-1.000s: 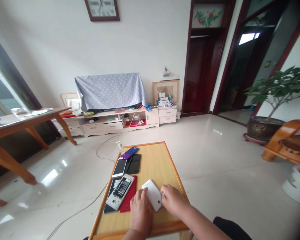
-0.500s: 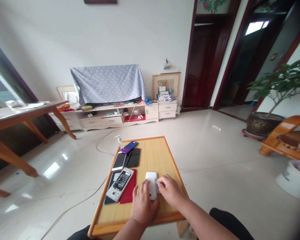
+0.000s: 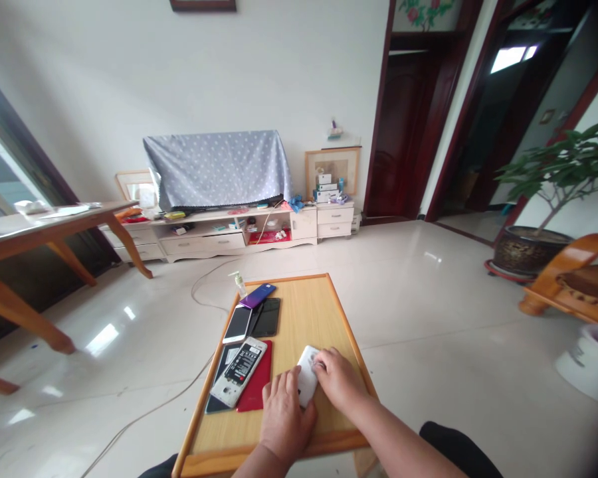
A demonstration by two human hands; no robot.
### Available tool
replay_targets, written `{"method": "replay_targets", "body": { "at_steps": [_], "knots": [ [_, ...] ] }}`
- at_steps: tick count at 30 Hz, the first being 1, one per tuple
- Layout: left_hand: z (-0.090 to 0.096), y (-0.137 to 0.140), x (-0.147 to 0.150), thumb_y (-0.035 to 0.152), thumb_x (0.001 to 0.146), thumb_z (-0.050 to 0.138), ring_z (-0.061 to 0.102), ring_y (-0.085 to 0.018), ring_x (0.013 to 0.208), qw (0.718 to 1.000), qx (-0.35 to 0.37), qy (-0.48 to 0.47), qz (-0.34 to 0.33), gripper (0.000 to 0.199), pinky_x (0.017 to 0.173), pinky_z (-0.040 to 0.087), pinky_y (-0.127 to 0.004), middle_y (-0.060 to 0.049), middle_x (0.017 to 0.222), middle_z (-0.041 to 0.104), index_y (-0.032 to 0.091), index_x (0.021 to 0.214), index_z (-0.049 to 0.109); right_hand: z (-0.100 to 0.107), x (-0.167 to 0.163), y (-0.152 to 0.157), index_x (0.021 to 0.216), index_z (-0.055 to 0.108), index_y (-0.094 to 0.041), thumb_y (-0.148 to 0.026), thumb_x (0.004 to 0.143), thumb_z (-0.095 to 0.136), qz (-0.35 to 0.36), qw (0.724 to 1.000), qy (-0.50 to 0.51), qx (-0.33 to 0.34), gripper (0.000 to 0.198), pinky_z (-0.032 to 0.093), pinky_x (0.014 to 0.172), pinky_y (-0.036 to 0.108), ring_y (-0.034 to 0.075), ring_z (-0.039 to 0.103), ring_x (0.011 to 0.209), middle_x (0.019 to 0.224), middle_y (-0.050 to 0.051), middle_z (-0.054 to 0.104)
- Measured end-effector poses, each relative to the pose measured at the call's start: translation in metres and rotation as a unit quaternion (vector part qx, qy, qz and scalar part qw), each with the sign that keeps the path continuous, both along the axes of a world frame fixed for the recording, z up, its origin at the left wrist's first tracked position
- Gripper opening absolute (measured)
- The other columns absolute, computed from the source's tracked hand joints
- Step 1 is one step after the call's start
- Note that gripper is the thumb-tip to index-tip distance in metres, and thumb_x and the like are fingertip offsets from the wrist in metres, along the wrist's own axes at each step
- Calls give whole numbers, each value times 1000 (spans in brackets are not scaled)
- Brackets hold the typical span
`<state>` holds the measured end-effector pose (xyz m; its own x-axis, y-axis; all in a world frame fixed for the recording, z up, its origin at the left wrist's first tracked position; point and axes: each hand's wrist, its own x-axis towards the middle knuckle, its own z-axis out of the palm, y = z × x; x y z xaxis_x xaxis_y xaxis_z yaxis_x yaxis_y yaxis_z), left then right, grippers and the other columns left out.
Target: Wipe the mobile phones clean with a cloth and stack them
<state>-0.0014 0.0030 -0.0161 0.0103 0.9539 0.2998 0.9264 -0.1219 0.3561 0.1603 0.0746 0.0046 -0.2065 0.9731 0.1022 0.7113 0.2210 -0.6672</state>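
A white smartphone lies tilted on the small wooden table. My left hand is closed on its lower left part, with fingertips on the left edge and the thumb near the bottom end. My right hand is pinched at the phone's upper right, and a small pale scrap shows at its fingertips. I cannot make out what that scrap is. Left of my hands, a phone with its back off and its battery showing rests partly over a red flat phone or cover.
Further up the table lie a white-framed phone, a black phone and a purple-blue phone. A pump bottle stands at the far left corner. Raised wooden edging runs round the tabletop. A cable trails over the floor.
The white phone has turned from upright to leaning right at its top. My right hand has stayed close to its upper right side, and the view has shifted slightly.
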Motion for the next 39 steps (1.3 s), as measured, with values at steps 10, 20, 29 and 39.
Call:
{"method": "replay_targets", "body": {
  "at_steps": [10, 20, 29, 39],
  "knots": [
    [-2, 2, -3, 33, 84, 56, 55, -28, 111, 998, 6, 21, 61, 53, 96, 35, -42, -11, 119, 64, 19, 135, 52, -6, -19, -17, 93, 62, -25, -27, 93, 56, 64, 996, -58, 13, 7, 32, 67, 27, 16, 63, 83, 100, 1, 68],
    [1, 0, -6, 34, 85, 56, 52, -27, 113, 998, -28, -18, 47, 54, 98, 32, -41, -10, 123, 62, 21, 137, 49, -7, -18, -10, 92, 59, -25, -28, 93, 56, 44, 996, -74, 18, 5, 30, 65, 27, 16, 62, 80, 92, 0, 69],
    [0, 0, -5, 30, 76, 61, 54, -27, 109, 998, -33, -19, 44, 56, 97, 36, -39, -8, 118, 63, 23, 130, 54, -8, -1, 16, 84, 58, -22, -24, 91, 55, -75, 994, -62, 45, 8, 36, 72, 26, 18, 61, 86, 95, 5, 64],
    [1, -3, -11, 24, 76, 56, 57, -27, 115, 998, -32, -46, 6, 60, 104, 42, -38, -9, 127, 64, 21, 135, 50, 2, 0, -16, 102, 61, -25, -30, 86, 56, -126, 985, 109, -51, 17, 46, 67, 28, 21, 67, 83, 92, 5, 70]
  ]
}}
